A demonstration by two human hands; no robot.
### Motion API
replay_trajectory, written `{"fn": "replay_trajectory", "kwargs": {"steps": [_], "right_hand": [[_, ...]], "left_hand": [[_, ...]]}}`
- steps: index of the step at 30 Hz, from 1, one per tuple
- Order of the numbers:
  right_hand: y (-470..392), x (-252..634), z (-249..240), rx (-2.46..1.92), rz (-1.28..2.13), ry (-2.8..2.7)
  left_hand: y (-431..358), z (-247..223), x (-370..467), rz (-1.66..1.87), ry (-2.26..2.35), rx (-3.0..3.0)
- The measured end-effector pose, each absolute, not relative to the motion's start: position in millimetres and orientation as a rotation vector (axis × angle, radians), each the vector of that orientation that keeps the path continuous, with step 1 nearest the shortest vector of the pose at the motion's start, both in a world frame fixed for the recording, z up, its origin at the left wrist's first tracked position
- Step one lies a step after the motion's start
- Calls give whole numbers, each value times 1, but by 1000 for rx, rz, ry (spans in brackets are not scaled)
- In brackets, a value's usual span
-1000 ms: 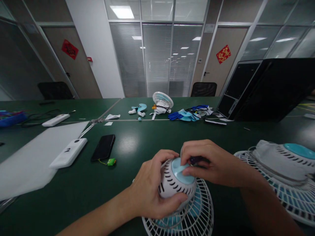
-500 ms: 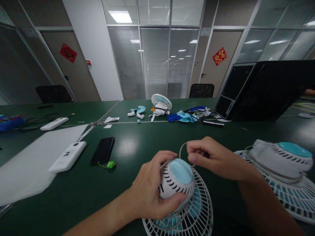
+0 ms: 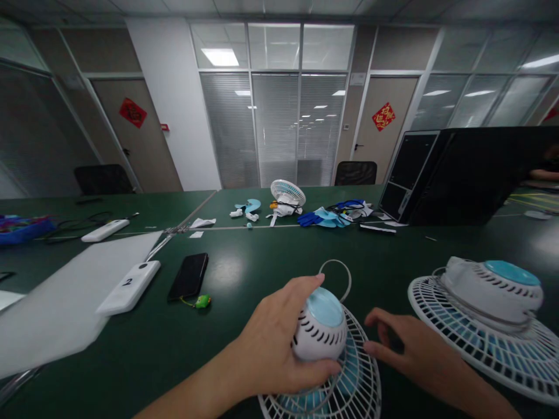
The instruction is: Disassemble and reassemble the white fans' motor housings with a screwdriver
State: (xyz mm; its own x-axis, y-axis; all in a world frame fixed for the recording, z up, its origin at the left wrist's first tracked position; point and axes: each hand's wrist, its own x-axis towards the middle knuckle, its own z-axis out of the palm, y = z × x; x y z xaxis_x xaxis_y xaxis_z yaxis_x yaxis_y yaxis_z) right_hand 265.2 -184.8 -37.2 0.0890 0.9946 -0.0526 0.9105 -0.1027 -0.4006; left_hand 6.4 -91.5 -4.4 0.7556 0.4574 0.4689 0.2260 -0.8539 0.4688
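A small white fan with a light blue cap (image 3: 321, 326) lies grille down on the green table, near the front edge of the view. My left hand (image 3: 283, 340) is wrapped round its motor housing from the left. A thin pale cable (image 3: 348, 276) rises in a loop behind the housing, and part of it lies on the grille. My right hand (image 3: 404, 343) hovers just right of the grille, thumb and fingers apart, holding nothing. Further right, a second white fan (image 3: 493, 297) also rests grille down, its cable wound round the base.
A black phone (image 3: 188, 277) with a green charm, a white device (image 3: 128, 287) and a white sheet (image 3: 65, 308) lie left. Farther back are a third fan (image 3: 286, 198), blue gloves (image 3: 329, 217) and a large black case (image 3: 471, 174). Part of a person shows at the far right.
My right hand has let go of the cable and moved down and right, its fingers opening. The cable now stands in a free loop. My left hand stays on the fan. The view has tilted up.
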Motion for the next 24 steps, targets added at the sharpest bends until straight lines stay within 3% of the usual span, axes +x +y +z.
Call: {"fn": "replay_trajectory", "kwargs": {"steps": [6, 19, 24], "right_hand": [[-218, 280, -81, -2172, 405, -1789], [-186, 302, 11, -2251, 7, -1603], [-219, 334, 0, -2312, -43, -1542]], "left_hand": [[-92, 10, 17, 626, 646, 2559], [-74, 0, 122, 773, 699, 2482], [-64, -5, 159, 826, 819, 2471]]}}
